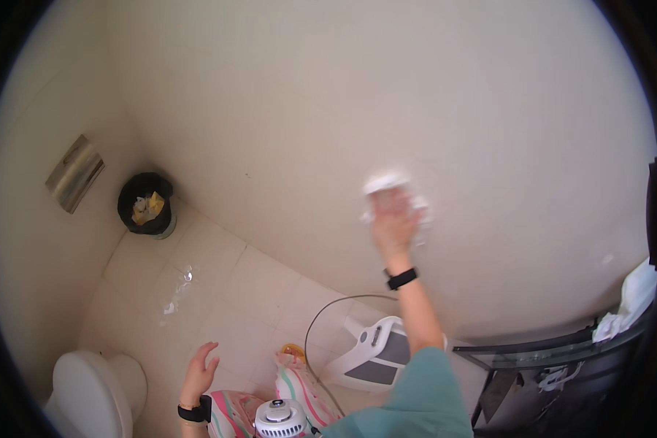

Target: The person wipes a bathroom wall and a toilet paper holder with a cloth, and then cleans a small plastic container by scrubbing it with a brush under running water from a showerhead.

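My right hand [394, 216] presses a crumpled white cloth [388, 182] against the pale wall [328, 109], its arm stretched forward in a green sleeve. The cloth sticks out past the fingers on both sides, and its outline is slightly blurred. Lower down, my left hand [201, 369] hangs above the floor with its fingers apart and nothing in it. Both wrists carry black bands.
Below my right arm a white step stool [376, 354] with grey pads stands on the tiles, a thin cable looping beside it. At left are a toilet [87, 394], a black-lined bin [146, 204] and a metal paper holder [75, 174]. A dark glass-topped unit [533, 354] is at right.
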`<state>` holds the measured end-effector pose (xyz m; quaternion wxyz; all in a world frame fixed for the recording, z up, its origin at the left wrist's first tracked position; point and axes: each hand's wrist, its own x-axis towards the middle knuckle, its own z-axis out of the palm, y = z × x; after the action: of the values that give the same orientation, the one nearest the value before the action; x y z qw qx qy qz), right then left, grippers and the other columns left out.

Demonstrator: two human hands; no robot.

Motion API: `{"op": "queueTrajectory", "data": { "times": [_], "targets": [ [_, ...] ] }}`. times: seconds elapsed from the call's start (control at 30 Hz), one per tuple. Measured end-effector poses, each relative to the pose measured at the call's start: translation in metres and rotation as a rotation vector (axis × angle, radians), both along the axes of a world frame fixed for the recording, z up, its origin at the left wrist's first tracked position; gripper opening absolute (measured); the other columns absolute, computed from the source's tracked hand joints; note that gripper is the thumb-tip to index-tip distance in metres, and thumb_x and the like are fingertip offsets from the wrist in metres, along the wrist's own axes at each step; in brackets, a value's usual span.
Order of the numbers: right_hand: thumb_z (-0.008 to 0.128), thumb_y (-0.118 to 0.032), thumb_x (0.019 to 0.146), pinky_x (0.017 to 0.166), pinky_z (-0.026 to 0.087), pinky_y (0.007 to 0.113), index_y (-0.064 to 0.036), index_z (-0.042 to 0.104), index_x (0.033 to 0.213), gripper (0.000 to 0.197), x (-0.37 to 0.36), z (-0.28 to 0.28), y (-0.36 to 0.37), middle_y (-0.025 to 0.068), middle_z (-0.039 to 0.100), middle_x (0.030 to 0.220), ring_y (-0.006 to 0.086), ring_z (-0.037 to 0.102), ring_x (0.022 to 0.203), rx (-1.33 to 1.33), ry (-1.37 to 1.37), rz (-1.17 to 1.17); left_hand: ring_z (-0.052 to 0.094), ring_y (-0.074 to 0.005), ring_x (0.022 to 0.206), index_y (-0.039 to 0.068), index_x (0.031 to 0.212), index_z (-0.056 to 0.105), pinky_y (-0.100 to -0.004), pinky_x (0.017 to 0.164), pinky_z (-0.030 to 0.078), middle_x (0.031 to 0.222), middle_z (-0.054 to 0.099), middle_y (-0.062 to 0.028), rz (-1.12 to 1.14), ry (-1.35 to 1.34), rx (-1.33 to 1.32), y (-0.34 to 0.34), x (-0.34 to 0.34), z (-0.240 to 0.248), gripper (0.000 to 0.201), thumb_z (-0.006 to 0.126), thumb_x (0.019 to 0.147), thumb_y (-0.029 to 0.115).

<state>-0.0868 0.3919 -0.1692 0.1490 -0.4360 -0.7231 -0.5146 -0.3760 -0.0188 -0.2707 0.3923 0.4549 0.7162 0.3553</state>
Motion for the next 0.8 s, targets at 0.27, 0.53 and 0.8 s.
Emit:
{"op": "queueTrajectory", "data": {
  "times": [0.27, 0.53, 0.8],
  "targets": [
    [0.04, -0.006, 0.081, 0.094, 0.038, 0.037, -0.0316, 0.036, 0.13, 0.055, 0.114, -0.194, -0.032, -0.0047, 0.04, 0.132, 0.0172, 0.037, 0.121, -1.141, 0.326, 0.162, 0.047, -0.0337, 0.11, 0.004, 0.111, 0.052, -0.0367, 0.093, 0.037, 0.115, 0.051, -0.0184, -0.084, 0.091, -0.018, 0.015, -0.004, -0.024, 0.032, 0.056, 0.08, 0.01],
    [0.034, -0.017, 0.087, 0.107, 0.009, 0.047, -0.0015, 0.018, 0.136, 0.053, 0.238, 0.007, -0.04, 0.0217, 0.012, 0.141, 0.0364, 0.008, 0.131, 0.246, 1.137, 0.027, 0.047, -0.0329, 0.109, 0.004, 0.112, 0.052, -0.0362, 0.093, 0.037, 0.115, 0.052, -0.0184, -0.112, 0.073, -0.08, -0.009, -0.004, -0.012, 0.033, 0.056, 0.08, 0.01],
    [0.03, -0.033, 0.091, 0.103, 0.0, 0.053, -0.004, 0.017, 0.137, 0.056, 0.019, 0.122, -0.005, 0.0215, 0.01, 0.142, 0.0374, 0.001, 0.132, 0.297, 1.414, 0.083, 0.049, -0.0316, 0.109, 0.005, 0.114, 0.052, -0.0352, 0.091, 0.038, 0.112, 0.055, -0.0174, -0.143, 0.128, -0.157, -0.019, -0.001, 0.078, 0.034, 0.055, 0.081, 0.013]
  ]
}}
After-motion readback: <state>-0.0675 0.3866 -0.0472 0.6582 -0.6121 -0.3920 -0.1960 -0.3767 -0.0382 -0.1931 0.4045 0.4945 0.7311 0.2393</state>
